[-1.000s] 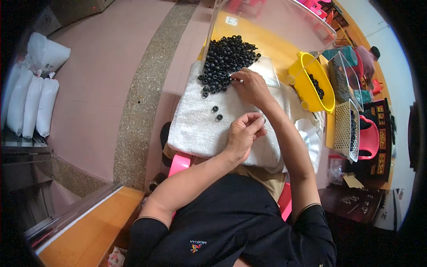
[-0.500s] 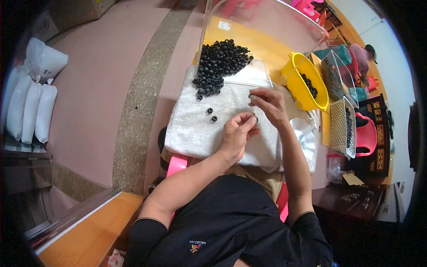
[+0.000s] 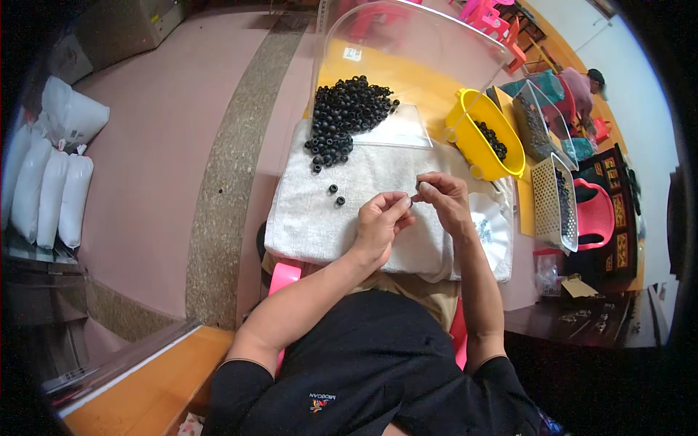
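Over a white towel [image 3: 305, 218], my left hand [image 3: 379, 227] pinches a small black ring-shaped piece, mostly covered by the fingertips. Close beside it, my right hand [image 3: 447, 202] is also closed in a pinch. A dark spot shows at its fingertips, but what it holds is too small to make out. Two loose black ring-shaped pieces [image 3: 340, 200] lie on the towel left of my hands. Farther off, a heap of the same black pieces [image 3: 349, 116] spreads from a clear plastic bin onto the towel.
The clear bin [image 3: 418, 139] stands at the far side. To the right are a yellow tub [image 3: 465, 149] with black pieces, a white fluted dish [image 3: 496, 251] with tiny bits, and a perforated white basket [image 3: 547, 211]. A person [image 3: 579, 94] sits at the far right.
My right hand has come down toward my left, and the fingertips now nearly meet. The whole view has shifted slightly. The two loose pieces stay on the towel.
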Tool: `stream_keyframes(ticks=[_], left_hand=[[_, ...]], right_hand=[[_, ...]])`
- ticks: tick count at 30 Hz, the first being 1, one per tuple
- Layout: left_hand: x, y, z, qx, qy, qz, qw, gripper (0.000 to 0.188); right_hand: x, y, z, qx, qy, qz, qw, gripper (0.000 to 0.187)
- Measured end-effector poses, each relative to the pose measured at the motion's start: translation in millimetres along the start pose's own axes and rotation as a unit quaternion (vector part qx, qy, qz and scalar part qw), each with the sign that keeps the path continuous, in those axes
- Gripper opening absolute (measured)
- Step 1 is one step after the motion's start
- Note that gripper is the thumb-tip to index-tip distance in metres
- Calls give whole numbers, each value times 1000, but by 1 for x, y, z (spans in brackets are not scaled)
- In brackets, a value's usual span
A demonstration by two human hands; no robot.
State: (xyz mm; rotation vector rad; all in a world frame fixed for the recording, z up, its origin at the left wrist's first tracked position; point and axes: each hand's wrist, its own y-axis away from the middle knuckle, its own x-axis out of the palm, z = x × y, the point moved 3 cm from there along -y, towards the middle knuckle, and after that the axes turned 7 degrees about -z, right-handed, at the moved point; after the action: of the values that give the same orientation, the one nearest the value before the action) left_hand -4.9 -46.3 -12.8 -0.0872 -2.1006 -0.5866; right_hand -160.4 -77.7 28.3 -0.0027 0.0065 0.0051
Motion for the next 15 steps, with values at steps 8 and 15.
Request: stream_keyframes(ticks=[8,15], left_hand=[[0,1,1,-21,-23,22,999,15],[3,3,1,-14,-77,44,996,29]], right_hand=[[0,10,1,-3,31,7,999,18],[3,16,4,-13,113,22,993,16]])
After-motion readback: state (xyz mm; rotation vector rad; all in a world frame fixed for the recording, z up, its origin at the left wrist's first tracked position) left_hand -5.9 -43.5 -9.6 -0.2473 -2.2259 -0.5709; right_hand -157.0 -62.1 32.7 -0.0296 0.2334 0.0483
